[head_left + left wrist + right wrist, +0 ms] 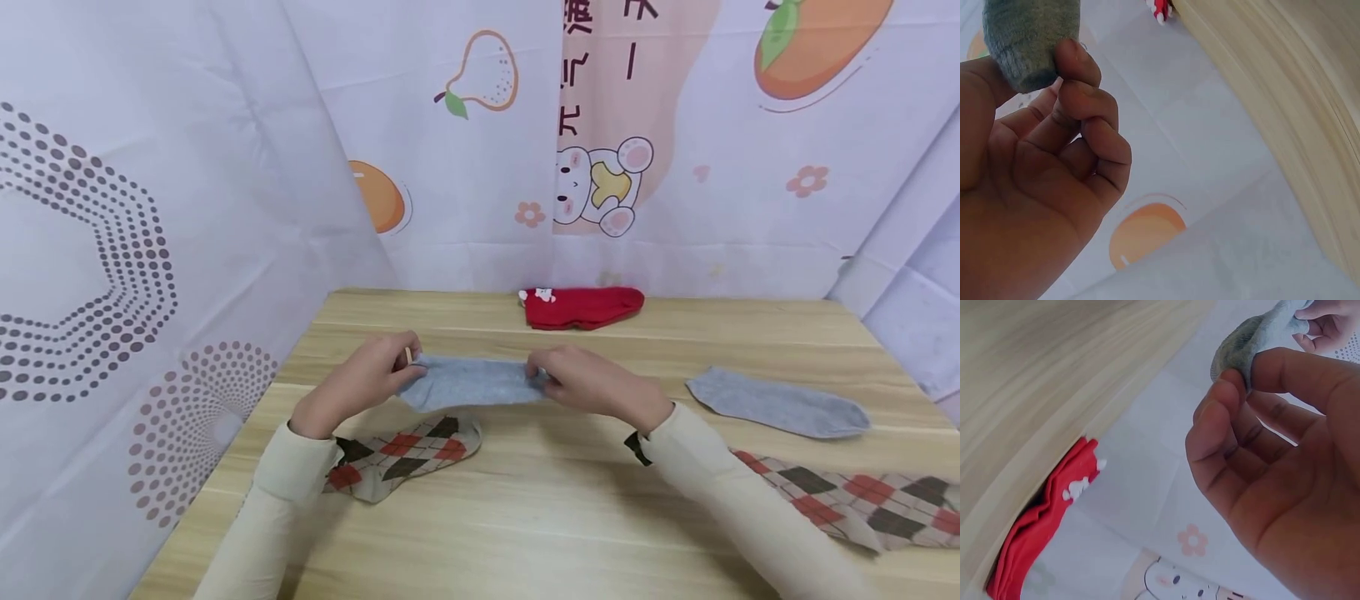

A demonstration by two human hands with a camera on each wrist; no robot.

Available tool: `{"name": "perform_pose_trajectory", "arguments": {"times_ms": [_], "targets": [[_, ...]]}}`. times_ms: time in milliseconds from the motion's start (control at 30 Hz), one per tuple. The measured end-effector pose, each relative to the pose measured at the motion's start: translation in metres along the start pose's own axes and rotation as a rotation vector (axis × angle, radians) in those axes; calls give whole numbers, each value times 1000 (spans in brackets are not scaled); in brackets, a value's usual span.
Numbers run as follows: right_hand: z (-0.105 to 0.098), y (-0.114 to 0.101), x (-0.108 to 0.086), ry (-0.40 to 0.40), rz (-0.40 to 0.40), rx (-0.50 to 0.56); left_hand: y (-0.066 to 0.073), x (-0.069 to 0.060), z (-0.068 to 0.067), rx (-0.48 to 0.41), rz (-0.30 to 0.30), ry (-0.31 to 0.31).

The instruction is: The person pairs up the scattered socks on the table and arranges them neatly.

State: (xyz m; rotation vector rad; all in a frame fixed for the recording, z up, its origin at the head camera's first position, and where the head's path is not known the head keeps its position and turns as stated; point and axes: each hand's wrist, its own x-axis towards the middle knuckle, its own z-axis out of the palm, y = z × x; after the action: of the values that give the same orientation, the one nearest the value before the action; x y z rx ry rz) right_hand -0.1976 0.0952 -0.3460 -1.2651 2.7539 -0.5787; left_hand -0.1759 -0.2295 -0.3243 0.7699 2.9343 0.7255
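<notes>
A light grey-blue sock [472, 382] is stretched sideways above the table between two hands. The left hand [369, 375] pinches its left end; in the left wrist view the thumb and fingers of that hand [1054, 150] grip the grey cloth [1032, 37]. The right hand [588, 382] pinches the other end, and in the right wrist view the fingertips of this hand [1285, 444] hold the edge of the sock [1254, 344]. Below the left hand lies an argyle sock [420, 450], partly covered by the left sleeve.
A red sock [581, 307] lies at the table's back edge by the patterned curtain [465, 208]. Another grey-blue sock [780, 404] lies at the right. A second argyle sock [885, 507] is near the right forearm on the wooden table [525, 517].
</notes>
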Motion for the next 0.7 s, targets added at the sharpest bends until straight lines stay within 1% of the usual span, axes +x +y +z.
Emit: {"name": "perform_pose_trajectory", "arguments": {"times_ms": [167,267,467,700], "targets": [[-4,5,-16,56,-31,-46,10,1,5,-9,28,23],[-6,8,-25,79,-47,-51,14,1,9,-14,53,36],[-12,12,-44,64,-8,-26,23,3,18,-6,101,41],[-17,13,-67,43,38,-55,36,4,29,-51,160,9]]}}
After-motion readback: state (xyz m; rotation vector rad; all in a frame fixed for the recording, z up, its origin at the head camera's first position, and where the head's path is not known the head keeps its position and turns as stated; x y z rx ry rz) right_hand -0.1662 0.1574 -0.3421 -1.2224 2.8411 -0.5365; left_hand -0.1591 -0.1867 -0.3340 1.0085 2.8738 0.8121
